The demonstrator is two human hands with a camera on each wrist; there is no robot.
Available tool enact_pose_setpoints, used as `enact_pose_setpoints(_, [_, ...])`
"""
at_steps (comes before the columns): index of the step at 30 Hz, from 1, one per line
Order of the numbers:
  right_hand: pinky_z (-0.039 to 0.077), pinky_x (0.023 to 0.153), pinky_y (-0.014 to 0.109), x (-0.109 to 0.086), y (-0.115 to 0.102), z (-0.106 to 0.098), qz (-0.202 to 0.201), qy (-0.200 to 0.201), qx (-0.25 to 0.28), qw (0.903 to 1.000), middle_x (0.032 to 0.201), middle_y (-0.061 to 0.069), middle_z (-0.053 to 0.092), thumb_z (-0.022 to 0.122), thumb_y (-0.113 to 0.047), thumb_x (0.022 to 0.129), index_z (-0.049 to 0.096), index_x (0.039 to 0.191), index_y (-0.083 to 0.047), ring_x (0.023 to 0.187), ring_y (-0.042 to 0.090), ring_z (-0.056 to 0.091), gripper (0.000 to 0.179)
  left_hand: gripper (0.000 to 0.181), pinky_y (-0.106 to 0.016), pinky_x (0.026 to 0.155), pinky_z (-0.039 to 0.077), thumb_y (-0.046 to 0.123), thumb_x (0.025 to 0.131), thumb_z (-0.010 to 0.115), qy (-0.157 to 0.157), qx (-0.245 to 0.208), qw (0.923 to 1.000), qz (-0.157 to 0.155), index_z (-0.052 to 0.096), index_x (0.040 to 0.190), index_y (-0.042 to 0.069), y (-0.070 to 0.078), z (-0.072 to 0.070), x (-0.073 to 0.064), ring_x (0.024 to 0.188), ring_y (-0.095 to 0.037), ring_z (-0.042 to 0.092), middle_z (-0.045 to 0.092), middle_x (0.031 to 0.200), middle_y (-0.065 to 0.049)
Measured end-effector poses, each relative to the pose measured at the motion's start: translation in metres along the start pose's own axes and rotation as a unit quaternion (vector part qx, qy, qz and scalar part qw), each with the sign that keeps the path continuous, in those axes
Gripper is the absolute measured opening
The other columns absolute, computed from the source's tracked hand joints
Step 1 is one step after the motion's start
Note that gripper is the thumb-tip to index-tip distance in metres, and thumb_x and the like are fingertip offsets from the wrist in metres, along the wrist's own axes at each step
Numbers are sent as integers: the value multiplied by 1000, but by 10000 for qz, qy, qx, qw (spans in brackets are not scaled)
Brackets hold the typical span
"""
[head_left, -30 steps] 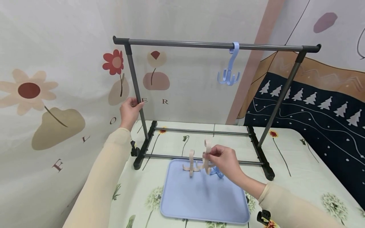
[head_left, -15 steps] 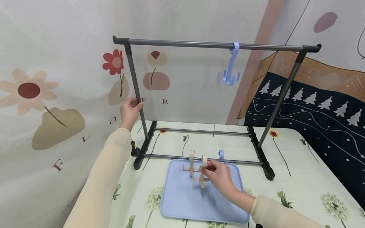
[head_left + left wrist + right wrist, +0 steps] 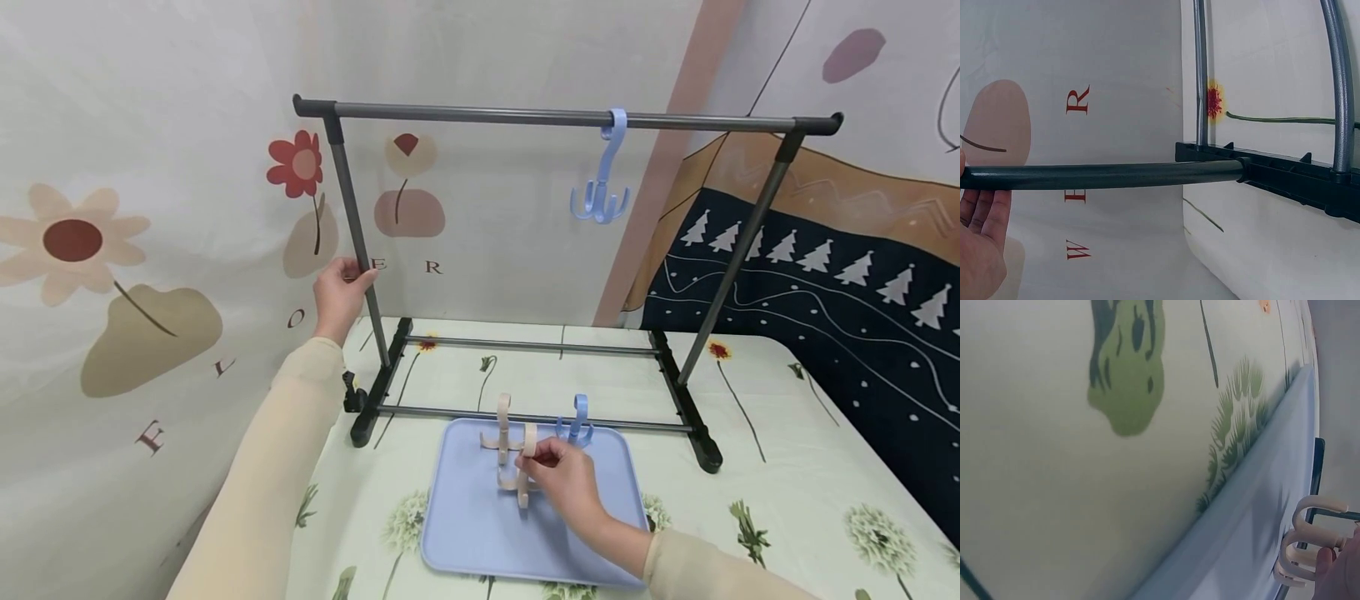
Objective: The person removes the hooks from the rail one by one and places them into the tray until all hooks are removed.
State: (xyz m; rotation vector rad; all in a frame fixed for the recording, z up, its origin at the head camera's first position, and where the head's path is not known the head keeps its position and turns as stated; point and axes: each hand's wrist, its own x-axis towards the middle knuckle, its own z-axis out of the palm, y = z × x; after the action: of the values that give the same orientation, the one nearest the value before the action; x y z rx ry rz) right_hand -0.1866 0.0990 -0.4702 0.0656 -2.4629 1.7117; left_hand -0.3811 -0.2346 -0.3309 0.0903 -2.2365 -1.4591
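My left hand (image 3: 339, 296) holds the left post (image 3: 348, 192) of a dark metal hanging rack. In the left wrist view its fingers (image 3: 999, 215) lie behind that post. Over the light blue tray (image 3: 480, 542), my right hand (image 3: 566, 487) pinches a beige four-prong hanger hook (image 3: 522, 493) near its curved top, prongs downward. The right wrist view shows those curved prongs (image 3: 1297, 550) close over the tray. Just behind stands a second beige hook (image 3: 503, 433). A blue hook (image 3: 580, 408) stands near the tray's back edge. Another blue hook (image 3: 611, 158) hangs from the rack's top bar (image 3: 465, 112).
Black feet (image 3: 384, 383) carry the rack behind the tray, with two low crossbars (image 3: 525, 344) between them. The table wears a flower-print cloth (image 3: 795, 500). A printed curtain (image 3: 510, 217) rises behind, and dark tree-print fabric (image 3: 817, 325) lies at the right.
My right hand has brought the beige hook down, toward me and slightly left over the tray. The blue hook on the tray has come into fuller view. My left hand stays on the post.
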Motion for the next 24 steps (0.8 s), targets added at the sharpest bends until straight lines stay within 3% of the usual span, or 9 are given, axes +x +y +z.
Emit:
enact_pose_setpoints(15, [55, 70, 21, -8, 2, 6, -221, -219, -185, 9993, 86, 4, 70, 83, -7, 78, 68, 88, -4, 81, 17, 68, 18, 35, -38, 93, 46, 28, 96, 67, -10, -72, 10000, -16, 59, 119, 3, 0, 0, -1, 103, -22, 60, 63, 112, -10])
enact_pose_setpoints(24, [56, 78, 29, -12, 0, -1, -327, -187, -112, 9992, 92, 5, 70, 86, -12, 75, 69, 95, -4, 88, 21, 68, 27, 35, -38, 92, 45, 28, 97, 67, -23, -45, 10000, -29, 59, 120, 3, 1, 0, -2, 104, -23, 60, 63, 112, -10])
